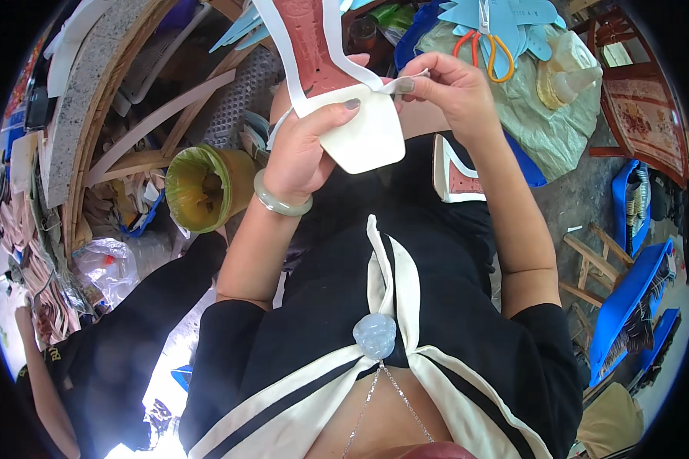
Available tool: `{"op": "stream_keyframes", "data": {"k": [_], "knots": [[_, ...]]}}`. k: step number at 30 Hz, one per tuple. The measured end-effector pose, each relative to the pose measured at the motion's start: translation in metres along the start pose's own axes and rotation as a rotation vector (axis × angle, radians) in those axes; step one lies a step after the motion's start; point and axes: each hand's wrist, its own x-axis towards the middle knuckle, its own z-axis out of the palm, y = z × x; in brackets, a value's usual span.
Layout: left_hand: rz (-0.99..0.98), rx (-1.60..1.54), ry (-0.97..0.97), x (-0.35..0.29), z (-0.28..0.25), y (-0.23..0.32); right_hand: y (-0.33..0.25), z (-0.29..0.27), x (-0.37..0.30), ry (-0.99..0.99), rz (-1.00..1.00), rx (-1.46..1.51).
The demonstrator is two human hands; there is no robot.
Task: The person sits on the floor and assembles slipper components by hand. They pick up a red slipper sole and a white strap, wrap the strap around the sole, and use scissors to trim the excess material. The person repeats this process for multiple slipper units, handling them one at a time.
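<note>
My left hand (291,153) grips a shoe insole (366,141) from the left, with its thumb lying flat on the white heel end. Toward the top, the insole's reddish-brown middle (311,46) is framed by a white band. At the right side of the insole, my right hand (455,92) pinches the end of a narrow white strip (394,84) between thumb and fingers. That strip runs onto the insole's edge where the band meets the heel end. A second white-edged reddish-brown insole (455,177) rests at my lap, partly behind my right forearm.
A bin with a yellow-green liner (199,187) stands left, beside a bench edge (73,145). Orange-handled scissors (491,53), light-blue cut pieces (513,15) and a plastic bottle (563,80) lie far right. Blue trays (612,314) sit right. Another person's arm (50,398) shows lower left.
</note>
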Motion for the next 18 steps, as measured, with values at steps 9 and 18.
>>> {"op": "stream_keyframes", "data": {"k": [9,18], "knots": [[0.052,0.051,0.065,0.003,0.000,-0.005,0.044,-0.106,0.023,0.369,0.158,-0.480],[0.353,0.461,0.091,0.008,-0.009,-0.020,0.086,-0.137,0.051,0.592,0.170,-1.606]]}}
